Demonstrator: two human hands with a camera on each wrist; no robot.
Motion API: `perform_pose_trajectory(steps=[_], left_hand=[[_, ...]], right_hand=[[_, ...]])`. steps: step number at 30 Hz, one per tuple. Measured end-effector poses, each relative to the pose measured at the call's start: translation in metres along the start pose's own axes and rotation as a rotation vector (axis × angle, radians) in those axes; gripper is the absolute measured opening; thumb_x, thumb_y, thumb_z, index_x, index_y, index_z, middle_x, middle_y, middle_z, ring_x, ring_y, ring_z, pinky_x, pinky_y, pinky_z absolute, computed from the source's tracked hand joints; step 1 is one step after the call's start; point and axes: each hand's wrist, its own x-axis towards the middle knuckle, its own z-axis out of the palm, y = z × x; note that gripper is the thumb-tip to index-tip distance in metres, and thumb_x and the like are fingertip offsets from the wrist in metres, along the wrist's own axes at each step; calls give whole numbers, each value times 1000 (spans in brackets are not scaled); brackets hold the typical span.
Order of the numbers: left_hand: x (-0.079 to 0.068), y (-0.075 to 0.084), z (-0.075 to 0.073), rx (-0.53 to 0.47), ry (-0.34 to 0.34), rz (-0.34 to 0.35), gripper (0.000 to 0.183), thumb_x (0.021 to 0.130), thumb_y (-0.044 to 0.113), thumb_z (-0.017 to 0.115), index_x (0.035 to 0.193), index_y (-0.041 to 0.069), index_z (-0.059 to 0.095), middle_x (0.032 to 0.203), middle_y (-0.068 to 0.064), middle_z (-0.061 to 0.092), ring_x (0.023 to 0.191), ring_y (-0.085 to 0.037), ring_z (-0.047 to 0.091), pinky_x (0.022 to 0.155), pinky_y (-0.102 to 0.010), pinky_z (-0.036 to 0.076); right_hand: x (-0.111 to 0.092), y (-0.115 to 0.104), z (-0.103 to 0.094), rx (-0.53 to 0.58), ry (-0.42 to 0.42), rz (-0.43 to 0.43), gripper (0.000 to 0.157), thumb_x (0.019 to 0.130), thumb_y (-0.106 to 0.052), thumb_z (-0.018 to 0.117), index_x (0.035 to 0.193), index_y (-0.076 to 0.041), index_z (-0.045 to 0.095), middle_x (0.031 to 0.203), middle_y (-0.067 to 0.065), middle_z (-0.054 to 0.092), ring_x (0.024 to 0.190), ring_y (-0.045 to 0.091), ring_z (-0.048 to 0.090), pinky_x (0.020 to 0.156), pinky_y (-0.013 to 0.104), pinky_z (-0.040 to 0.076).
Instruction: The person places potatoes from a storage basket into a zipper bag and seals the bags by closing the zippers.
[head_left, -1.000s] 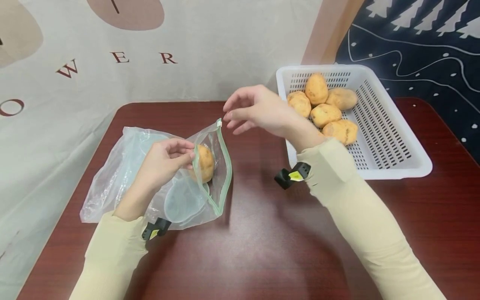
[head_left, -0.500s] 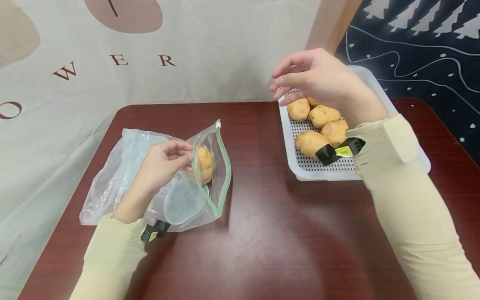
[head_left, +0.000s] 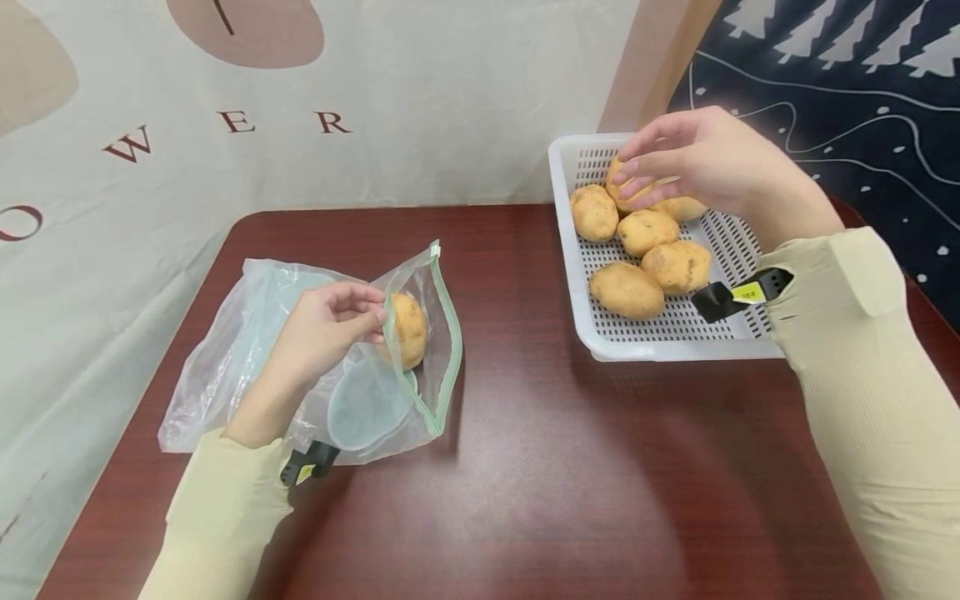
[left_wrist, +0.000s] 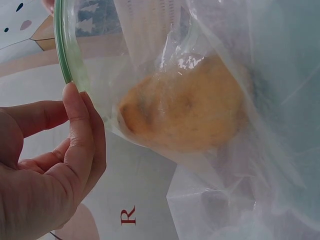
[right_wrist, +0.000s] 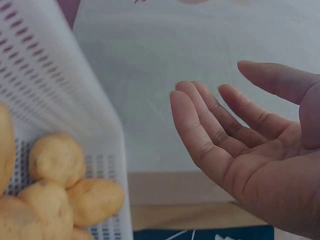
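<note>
Apparently, potatoes are being bagged one by one, and a fetch from the basket is judged to be the step in hand. One potato [head_left: 409,333] is already inside the clear bag [head_left: 243,325], near its mouth; six potatoes [head_left: 647,233] are counted in the white basket [head_left: 675,350], toward the table's [head_left: 525,467] right rear. The bag is laid on its side, mouth gaping toward the basket. Its green edge [left_wrist: 61,45] is pinched by the left hand [head_left: 322,329], so the mouth is held apart. Nothing is gripped by the right hand [head_left: 720,162]; its fingers [right_wrist: 192,127] are loosely bent above the rear potatoes, and a gap is shown in the right wrist view.

For the next move, one potato would need to be grasped, lifted over the rim and brought to the bag, with the edge kept pinched meanwhile. If that edge slipped, the mouth could sag; entry might also be partly blocked by the bagged potato, so it may need to be pushed deeper.
</note>
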Motion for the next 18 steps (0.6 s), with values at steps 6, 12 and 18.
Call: perform_pose_trajectory(steps=[6, 12, 18], left_hand=[[-1, 2, -1, 1, 2, -8, 24, 86, -3, 57, 105, -15, 53, 86, -15, 57, 67, -6, 60, 66, -31, 58], [-2, 4, -1, -6, 1, -10, 24, 85, -3, 57, 105, -15, 53, 85, -14, 57, 66, -6, 59, 65, -29, 58], [-1, 3, -2, -19, 2, -5, 25, 85, -3, 57, 106, -16, 53, 84, -14, 57, 66, -6, 59, 65, -28, 58]], right_hand=[[1, 13, -10, -70, 0, 51, 30, 83, -14, 67, 107, 0, 54, 100, 10, 62, 88, 21, 62, 74, 30, 57], [7, 29, -19, -96, -15, 52, 24, 85, -13, 65, 103, -1, 55, 95, 7, 64, 84, 21, 63, 72, 31, 57], [12, 49, -30, -147, -2, 56, 21, 85, -10, 64, 103, 0, 57, 92, 5, 66, 80, 19, 64, 69, 30, 58]])
